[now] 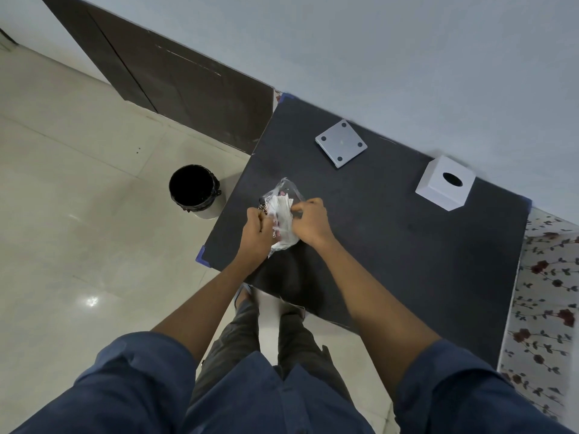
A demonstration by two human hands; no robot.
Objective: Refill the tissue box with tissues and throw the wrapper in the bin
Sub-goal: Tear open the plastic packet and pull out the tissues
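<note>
A pack of white tissues (pixel 283 214) in a clear plastic wrapper (pixel 286 187) lies near the left edge of the black table (pixel 391 245). My left hand (pixel 255 231) grips the wrapper's left side. My right hand (pixel 308 222) pinches the tissues from the right. The white cube tissue box (pixel 438 191), with a round hole on top, stands at the table's far right. Its flat base panel (pixel 341 143), with dark feet at the corners, lies apart from it at the back middle. A bin (pixel 195 191) with a black liner stands on the floor left of the table.
A pale wall runs behind the table. A dark wooden door (pixel 175 79) is at the back left. A floral cloth surface (pixel 545 308) adjoins the table on the right. The floor (pixel 78 214) is glossy pale tile. My legs stand at the table's near edge.
</note>
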